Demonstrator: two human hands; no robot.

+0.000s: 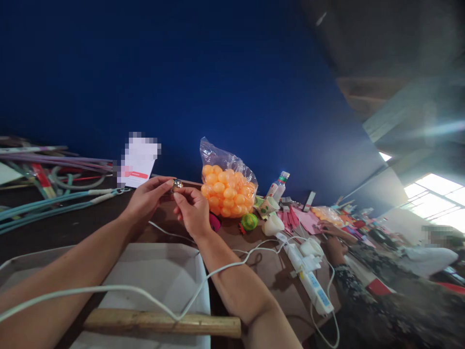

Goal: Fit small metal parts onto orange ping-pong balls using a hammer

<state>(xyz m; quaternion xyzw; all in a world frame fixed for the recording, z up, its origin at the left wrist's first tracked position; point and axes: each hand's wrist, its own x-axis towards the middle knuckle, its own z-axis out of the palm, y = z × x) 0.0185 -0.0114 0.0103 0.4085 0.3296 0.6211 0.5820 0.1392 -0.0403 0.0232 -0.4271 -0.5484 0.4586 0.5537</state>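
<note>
Two bare hands, left hand [152, 190] and right hand [194, 208], each grip a close pinch of thumb and fingers on one small shiny metal piece [177, 185], which sits between the fingertips, above a brown desk [271, 291]. Just beyond the right hand, one clear bag of orange balls [228, 191]; farther right, one white power strip [314, 286]; nearer the person, one pale tray [156, 261]. Behind, a dark blue wall [218, 72]; off to the right, a co-worker's patterned sleeve [359, 291] and, beyond, bright windows [432, 198].
</note>
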